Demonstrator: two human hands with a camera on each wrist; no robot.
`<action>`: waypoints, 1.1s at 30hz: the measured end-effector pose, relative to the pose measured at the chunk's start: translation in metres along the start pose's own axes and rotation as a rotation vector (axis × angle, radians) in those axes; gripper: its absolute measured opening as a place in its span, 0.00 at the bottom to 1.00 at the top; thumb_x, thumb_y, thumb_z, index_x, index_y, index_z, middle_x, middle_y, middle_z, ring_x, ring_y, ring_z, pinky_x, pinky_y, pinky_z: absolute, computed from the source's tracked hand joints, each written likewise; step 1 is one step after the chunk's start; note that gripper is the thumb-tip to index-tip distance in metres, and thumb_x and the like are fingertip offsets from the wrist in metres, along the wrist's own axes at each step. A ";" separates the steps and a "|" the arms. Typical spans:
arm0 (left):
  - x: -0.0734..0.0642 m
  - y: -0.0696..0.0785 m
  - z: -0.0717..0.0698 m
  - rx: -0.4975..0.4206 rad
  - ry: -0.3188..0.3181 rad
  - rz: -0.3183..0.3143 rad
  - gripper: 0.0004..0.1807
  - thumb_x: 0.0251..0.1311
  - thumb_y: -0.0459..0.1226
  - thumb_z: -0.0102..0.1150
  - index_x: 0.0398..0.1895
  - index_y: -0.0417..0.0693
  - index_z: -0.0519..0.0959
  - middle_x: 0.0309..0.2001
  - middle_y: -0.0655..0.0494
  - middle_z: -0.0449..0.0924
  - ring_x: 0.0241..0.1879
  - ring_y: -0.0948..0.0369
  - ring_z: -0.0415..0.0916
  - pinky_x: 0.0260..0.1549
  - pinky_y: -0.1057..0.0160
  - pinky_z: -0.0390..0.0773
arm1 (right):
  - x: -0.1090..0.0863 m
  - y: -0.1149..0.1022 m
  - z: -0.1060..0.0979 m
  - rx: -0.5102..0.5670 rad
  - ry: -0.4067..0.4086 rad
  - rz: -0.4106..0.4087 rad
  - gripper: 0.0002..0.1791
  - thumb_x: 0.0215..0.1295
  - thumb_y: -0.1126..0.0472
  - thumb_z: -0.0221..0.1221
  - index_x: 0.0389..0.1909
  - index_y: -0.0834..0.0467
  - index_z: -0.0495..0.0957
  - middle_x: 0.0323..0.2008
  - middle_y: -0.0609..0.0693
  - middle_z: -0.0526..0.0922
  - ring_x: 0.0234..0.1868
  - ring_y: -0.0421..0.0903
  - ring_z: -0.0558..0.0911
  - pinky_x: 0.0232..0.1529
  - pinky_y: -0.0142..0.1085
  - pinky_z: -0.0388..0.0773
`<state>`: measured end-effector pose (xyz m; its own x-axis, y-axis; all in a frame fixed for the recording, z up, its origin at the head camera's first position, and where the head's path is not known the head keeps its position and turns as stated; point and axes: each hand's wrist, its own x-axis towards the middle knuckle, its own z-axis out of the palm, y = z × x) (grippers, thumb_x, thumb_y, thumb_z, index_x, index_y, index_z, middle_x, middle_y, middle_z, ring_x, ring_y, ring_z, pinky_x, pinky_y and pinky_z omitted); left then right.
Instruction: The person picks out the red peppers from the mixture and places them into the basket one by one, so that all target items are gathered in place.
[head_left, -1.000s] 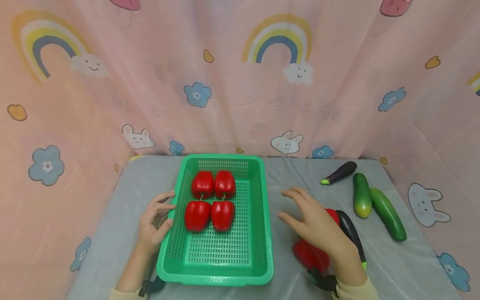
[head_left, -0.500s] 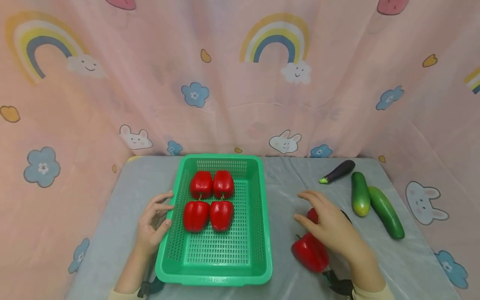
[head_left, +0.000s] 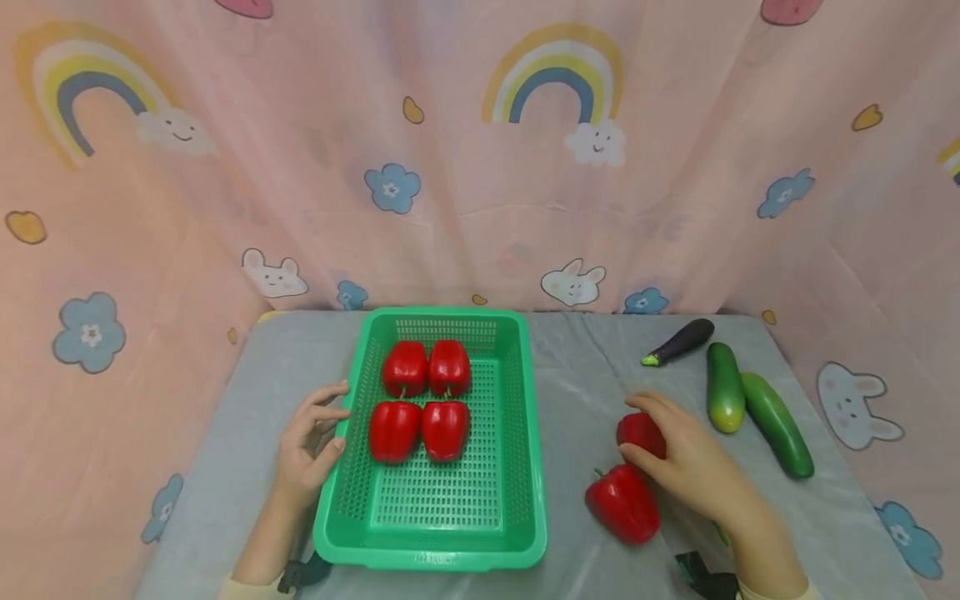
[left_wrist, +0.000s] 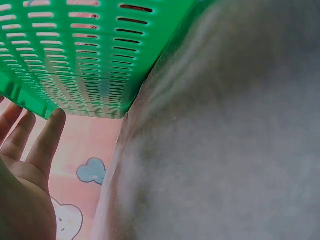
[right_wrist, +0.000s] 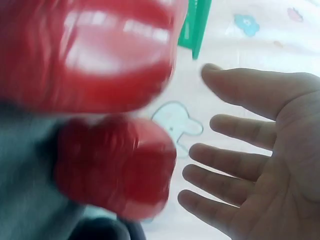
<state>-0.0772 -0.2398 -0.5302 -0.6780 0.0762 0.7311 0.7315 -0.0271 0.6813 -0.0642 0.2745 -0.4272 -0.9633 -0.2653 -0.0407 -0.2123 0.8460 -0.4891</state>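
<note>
My left hand point(head_left: 302, 457) rests at the left side of a green basket point(head_left: 536, 467), fingers loosely extended at its rim, also seen in the left wrist view. Four-sided and perforated, the basket holds several red bell peppers point(head_left: 395, 432) in two rows. On the right, my right hand point(head_left: 693, 467) hovers over a red bell pepper point(head_left: 641, 434), partly hiding it. The right wrist view shows its thumb and fingers point(right_wrist: 227, 162) spread, apart from that pepper point(right_wrist: 117, 167). A nearer red bell pepper point(head_left: 624, 505) lies beside it on the cloth.
A small eggplant point(head_left: 681, 342) and two green cucumber-like vegetables point(head_left: 724, 387) lie at the back right. Under my right arm another eggplant is mostly hidden, its dark end point(right_wrist: 100, 230) blurred in the right wrist view. A pink printed curtain point(head_left: 465, 233) hangs behind the table.
My right hand has moved rightward from beside the basket to the far loose pepper, uncovering the nearer one. My left hand and the basket have stayed in place.
</note>
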 end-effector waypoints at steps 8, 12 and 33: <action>0.001 0.000 0.001 0.010 -0.001 -0.006 0.16 0.54 0.15 0.56 0.48 0.17 0.77 0.65 0.23 0.74 0.74 0.41 0.72 0.64 0.60 0.82 | -0.006 0.018 -0.001 -0.018 -0.034 0.017 0.43 0.58 0.56 0.81 0.72 0.64 0.74 0.70 0.69 0.75 0.66 0.72 0.76 0.55 0.69 0.83; 0.003 0.001 0.002 0.013 -0.004 -0.007 0.16 0.54 0.16 0.56 0.48 0.17 0.77 0.65 0.23 0.74 0.73 0.40 0.72 0.64 0.59 0.82 | -0.009 0.023 -0.001 -0.027 -0.051 0.021 0.45 0.55 0.57 0.83 0.71 0.64 0.74 0.69 0.69 0.75 0.65 0.72 0.76 0.54 0.69 0.84; 0.002 0.002 0.002 0.025 0.003 -0.012 0.16 0.53 0.16 0.55 0.47 0.17 0.77 0.65 0.24 0.74 0.73 0.41 0.72 0.64 0.59 0.82 | -0.007 0.031 0.010 -0.001 -0.047 0.051 0.49 0.54 0.60 0.83 0.74 0.67 0.69 0.68 0.68 0.75 0.63 0.68 0.78 0.54 0.66 0.85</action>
<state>-0.0772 -0.2374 -0.5274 -0.6872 0.0736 0.7227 0.7246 -0.0014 0.6892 -0.0628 0.2985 -0.4506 -0.9641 -0.2434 -0.1065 -0.1635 0.8593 -0.4847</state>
